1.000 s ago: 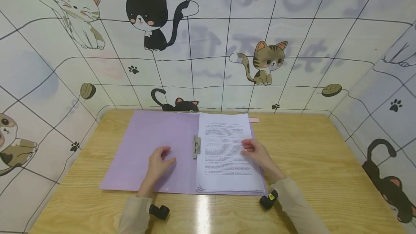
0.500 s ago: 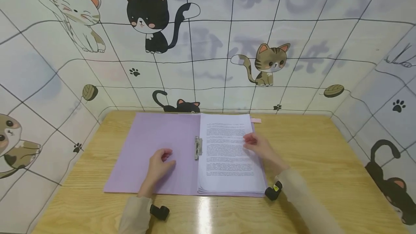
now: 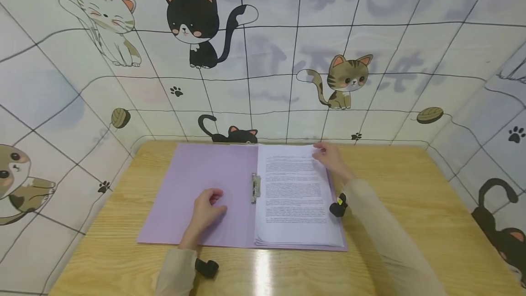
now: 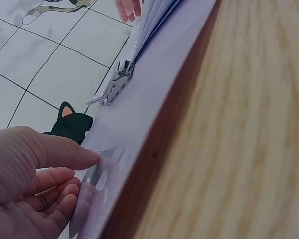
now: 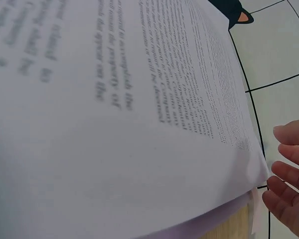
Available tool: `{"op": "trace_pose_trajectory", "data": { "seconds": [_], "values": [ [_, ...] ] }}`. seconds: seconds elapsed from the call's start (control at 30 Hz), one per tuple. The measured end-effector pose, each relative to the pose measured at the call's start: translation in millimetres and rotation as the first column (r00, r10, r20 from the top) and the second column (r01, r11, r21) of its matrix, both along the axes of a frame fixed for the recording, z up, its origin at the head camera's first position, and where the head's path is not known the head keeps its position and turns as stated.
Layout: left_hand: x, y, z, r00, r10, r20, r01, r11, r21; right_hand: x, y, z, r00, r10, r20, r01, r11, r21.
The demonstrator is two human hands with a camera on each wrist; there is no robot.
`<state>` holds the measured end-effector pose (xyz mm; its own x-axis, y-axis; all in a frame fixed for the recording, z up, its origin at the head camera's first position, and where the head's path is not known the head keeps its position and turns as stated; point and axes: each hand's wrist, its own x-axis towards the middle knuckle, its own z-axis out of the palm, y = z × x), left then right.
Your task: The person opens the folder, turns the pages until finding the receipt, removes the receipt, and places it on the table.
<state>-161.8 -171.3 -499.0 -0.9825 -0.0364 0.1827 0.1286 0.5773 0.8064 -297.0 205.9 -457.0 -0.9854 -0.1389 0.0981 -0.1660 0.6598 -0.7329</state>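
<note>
A purple file folder (image 3: 201, 168) lies spread wide on the table. On its right half sits a stack of printed paper (image 3: 297, 234), and a metal clip (image 3: 255, 188) is fixed near the fold. My left hand (image 3: 208, 208) rests over the left cover with loosely bent fingers; the left wrist view shows its thumb and fingers at the cover's surface, nothing gripped. My right hand (image 3: 332, 158) is at the top right corner of the stack. In the right wrist view its fingers (image 5: 289, 167) are relaxed and slightly spread, right by the page corner.
The wooden table (image 3: 394, 195) extends around the folder. Behind it rises a wall covering (image 3: 271, 95) with cat drawings and grid lines. A pale pink tab (image 5: 257, 214) sticks out beside the page corner in the right wrist view.
My right hand has moved up along the right edge of the paper stack, from mid-page to its top corner. The left hand stays in place on the cover. The head view has shifted slightly.
</note>
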Motion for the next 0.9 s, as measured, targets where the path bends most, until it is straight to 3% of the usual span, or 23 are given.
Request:
{"op": "trace_pose_trajectory", "data": {
  "seconds": [0.1, 0.27, 0.4, 0.77, 0.9],
  "values": [
    [-0.5, 1.8, -1.5, 1.0, -0.008, -0.005, 0.008, 1.0, 0.009, -7.3, 1.7, 1.7, 1.0, -0.001, -0.016, 0.003, 0.994, 0.11],
    [-0.9, 3.0, -2.3, 1.0, -0.011, -0.016, 0.011, 1.0, 0.003, -17.1, 2.6, 3.9, 0.998, 0.053, -0.013, -0.048, 0.961, 0.272],
    [-1.4, 3.4, -0.9, 0.999, -0.018, -0.027, 0.018, 1.0, 0.001, -22.8, 3.8, 3.8, 0.998, 0.06, 0.013, -0.061, 0.942, 0.33],
    [-0.7, 0.7, -2.0, 1.0, -0.016, -0.021, 0.016, 1.0, -0.004, -22.1, 0.0, 8.9, 1.0, 0.015, 0.003, -0.015, 0.919, 0.393],
    [-0.7, -1.1, -4.0, 1.0, -0.015, -0.022, 0.015, 1.0, -0.005, -24.1, 0.3, 6.8, 1.0, 0.009, -0.023, -0.001, 0.938, 0.348]
  ]
}}
